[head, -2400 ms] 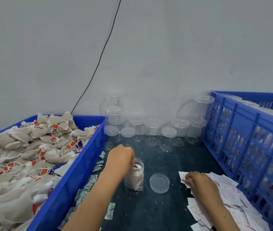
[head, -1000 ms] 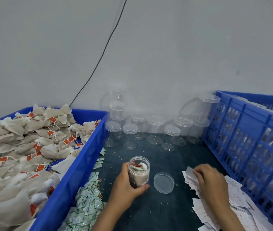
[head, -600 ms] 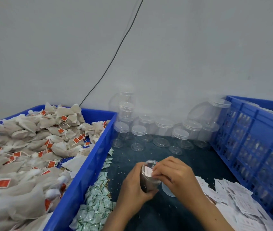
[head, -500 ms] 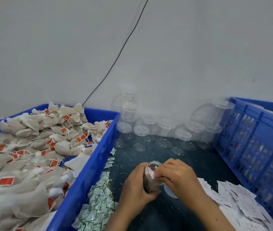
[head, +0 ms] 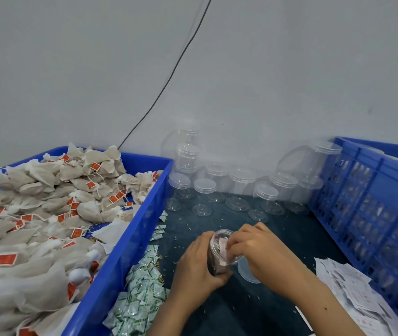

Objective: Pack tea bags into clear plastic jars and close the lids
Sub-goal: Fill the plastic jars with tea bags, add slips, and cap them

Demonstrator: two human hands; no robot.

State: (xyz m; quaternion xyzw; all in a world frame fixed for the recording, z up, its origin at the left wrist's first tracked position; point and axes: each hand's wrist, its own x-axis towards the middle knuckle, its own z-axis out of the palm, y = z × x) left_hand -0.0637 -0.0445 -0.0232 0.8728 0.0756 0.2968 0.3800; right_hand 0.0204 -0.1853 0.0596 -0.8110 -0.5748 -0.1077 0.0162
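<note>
My left hand [head: 196,265] grips a clear plastic jar [head: 218,254], tilted to the right above the dark mat. Tea bags fill the jar. My right hand [head: 257,248] is at the jar's open mouth, its fingertips pinching a small white paper slip [head: 222,246] that sits partly inside. The jar's clear lid [head: 246,274] lies flat on the mat, mostly hidden under my right hand. A blue tray [head: 130,241] on the left holds a heap of tea bags [head: 47,209] with red tags.
Several empty lidded jars [head: 229,187] stand along the wall at the back. A blue crate [head: 372,214] walls off the right side. White paper slips [head: 353,292] lie at the lower right, and small green-white sachets [head: 142,297] are piled beside the tray.
My left hand moved from the jar's mouth to gripping and lifting the jar. My right hand left the paper pile with a slip and brought it to the jar's mouth.
</note>
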